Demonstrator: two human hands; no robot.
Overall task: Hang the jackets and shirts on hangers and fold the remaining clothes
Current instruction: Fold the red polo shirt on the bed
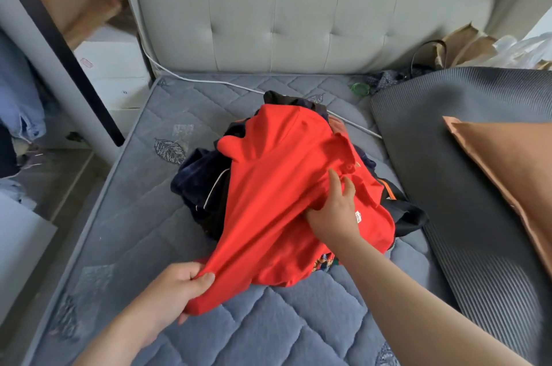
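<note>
Pinching the hem of the red polo shirt [277, 201] with the left hand [176, 291], gripping bunched chest fabric in the right hand [334, 213], atop a pile of dark clothes [203, 183] mid-mattress [268, 320]. Hemmed in at right by a grey ribbed mat [463, 156] and tan pillow [507, 162]; white cable [209, 80] behind. Small white tag [358, 216] beside the right hand, unreadable

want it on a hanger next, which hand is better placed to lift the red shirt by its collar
Probably right: the right hand grips the red shirt just beside its collar, while the left hand pinches a far edge.
</note>
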